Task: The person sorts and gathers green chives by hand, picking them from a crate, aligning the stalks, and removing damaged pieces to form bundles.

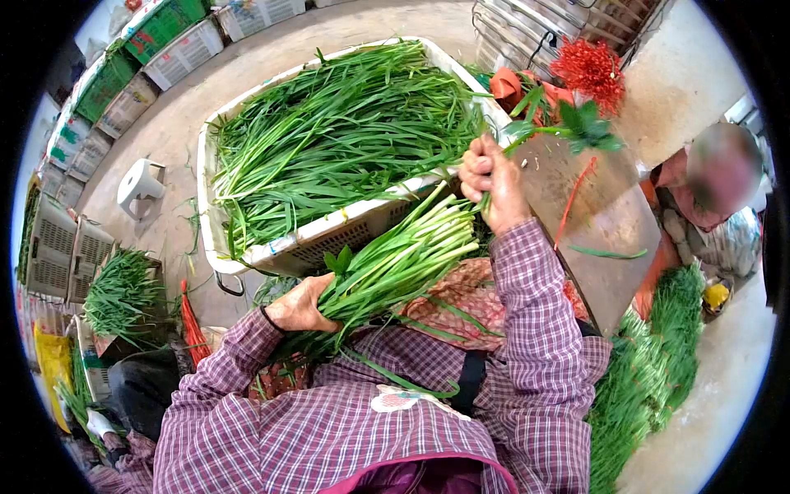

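Note:
My left hand point(303, 305) is wrapped round a bunch of garlic chives point(411, 247), held over my lap with the pale cut ends pointing up and right. A small broad-leaved sprig point(339, 261) shows beside that hand. My right hand point(494, 183) is a closed fist just above the pale ends. Out of it sticks a green stem with broad leaves point(586, 128), reaching over the board at the right. Behind the bunch, a large white crate point(329, 235) is heaped with loose chives point(346, 140).
A brown board point(613, 247) at my right bears a red tie and a loose green leaf. Red ties point(588, 74) lie behind it. Bundled chives point(650, 379) cover the floor at right, near another person point(712, 189). A white stool point(140, 188) and several crates point(185, 53) stand left.

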A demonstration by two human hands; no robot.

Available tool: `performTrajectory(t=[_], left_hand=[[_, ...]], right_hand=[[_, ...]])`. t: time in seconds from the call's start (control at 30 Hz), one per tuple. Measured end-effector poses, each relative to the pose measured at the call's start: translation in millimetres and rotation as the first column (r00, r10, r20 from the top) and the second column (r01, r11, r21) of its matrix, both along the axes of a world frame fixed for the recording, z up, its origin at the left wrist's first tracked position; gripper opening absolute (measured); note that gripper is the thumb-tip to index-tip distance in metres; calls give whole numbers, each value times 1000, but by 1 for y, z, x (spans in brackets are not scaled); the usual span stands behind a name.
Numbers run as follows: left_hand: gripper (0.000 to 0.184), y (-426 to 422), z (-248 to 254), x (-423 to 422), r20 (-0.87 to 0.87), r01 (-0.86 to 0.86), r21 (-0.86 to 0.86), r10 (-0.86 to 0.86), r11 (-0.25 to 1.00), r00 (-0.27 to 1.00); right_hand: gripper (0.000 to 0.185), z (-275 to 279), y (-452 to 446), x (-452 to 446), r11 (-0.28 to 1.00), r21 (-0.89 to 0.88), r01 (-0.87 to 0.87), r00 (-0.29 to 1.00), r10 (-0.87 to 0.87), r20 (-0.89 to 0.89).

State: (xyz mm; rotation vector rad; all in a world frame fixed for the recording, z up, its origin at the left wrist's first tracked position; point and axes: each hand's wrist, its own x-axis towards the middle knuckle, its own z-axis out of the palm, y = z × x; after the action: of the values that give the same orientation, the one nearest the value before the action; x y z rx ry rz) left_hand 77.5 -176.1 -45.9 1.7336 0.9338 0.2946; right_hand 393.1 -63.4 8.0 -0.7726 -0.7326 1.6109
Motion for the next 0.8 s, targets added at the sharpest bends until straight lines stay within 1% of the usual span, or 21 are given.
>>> performTrajectory(t=[0.03,0.07,0.1,0.17,0.2,0.23,0.27,0.3,0.33,0.37,0.4,0.43,0.5,0.53,0.57,0.6,0.63,0.67,0.73,0.77,0.8], left_hand=[[60,1,0,0,-33,23,6,-23,1000,999],[64,2,-3,-3,-94,42,5,-41,999,995],[64,1,-6,-5,-94,45,7,-44,999,995],[68,-2,-11,-10,90,-55,-54,60,997,994],[72,-2,-1,-10,62,-68,-58,72,996,996],[71,-2,8,-9,35,-104,-87,107,991,994],[71,-1,8,-11,31,-124,-101,128,987,991],[72,1,6,-12,28,-142,-113,146,983,989],[72,4,5,-13,29,-146,-110,150,983,988],[72,6,4,-13,40,-162,-80,165,984,985],[73,8,4,-12,50,-177,-50,179,983,983],[73,10,4,-12,48,-180,-46,182,983,982],[75,14,7,-10,60,-160,-27,162,987,985],[76,14,9,-9,43,-151,29,150,988,988],[76,15,10,-8,39,-149,28,148,988,988],[75,17,8,-7,61,-123,-43,125,992,990],[74,18,8,-5,87,-93,-115,104,989,991],[74,19,9,-2,87,-92,-116,102,989,991],[74,19,12,4,147,-55,-236,92,970,985],[74,19,14,6,146,-55,-236,92,970,985],[73,19,15,8,171,-42,-273,91,961,981]], right_hand=[[22,1,3,10,1000,20,-4,997,6,-76],[21,7,5,23,996,43,73,997,-72,-6],[21,13,8,39,987,72,146,987,-150,60],[21,19,12,86,968,163,193,977,-205,63],[22,22,9,99,946,191,261,933,-298,201],[23,22,5,109,920,226,319,864,-381,329],[23,10,4,119,922,224,315,867,-376,327],[24,-11,5,130,942,289,172,711,-322,625],[29,-33,5,139,953,301,14,456,-275,847],[37,-43,1,142,956,259,-138,135,-241,961],[44,-30,-16,131,956,127,-263,-159,-173,972],[52,-10,-36,112,941,-34,-338,-443,-127,887],[58,7,-53,86,908,74,-412,-482,-286,828],[58,14,-51,77,855,214,-473,-293,-382,877],[53,30,-54,55,820,322,-474,-148,-435,888],[49,39,-56,37,724,464,-510,-17,-548,837],[51,50,-59,18,640,548,-538,57,-621,781],[55,58,-64,2,607,551,-573,40,-651,758],[65,60,-67,-25,490,591,-641,123,-694,710],[78,61,-70,-34,538,519,-664,128,-603,788],[81,59,-70,-40,524,494,-694,121,-592,797]])
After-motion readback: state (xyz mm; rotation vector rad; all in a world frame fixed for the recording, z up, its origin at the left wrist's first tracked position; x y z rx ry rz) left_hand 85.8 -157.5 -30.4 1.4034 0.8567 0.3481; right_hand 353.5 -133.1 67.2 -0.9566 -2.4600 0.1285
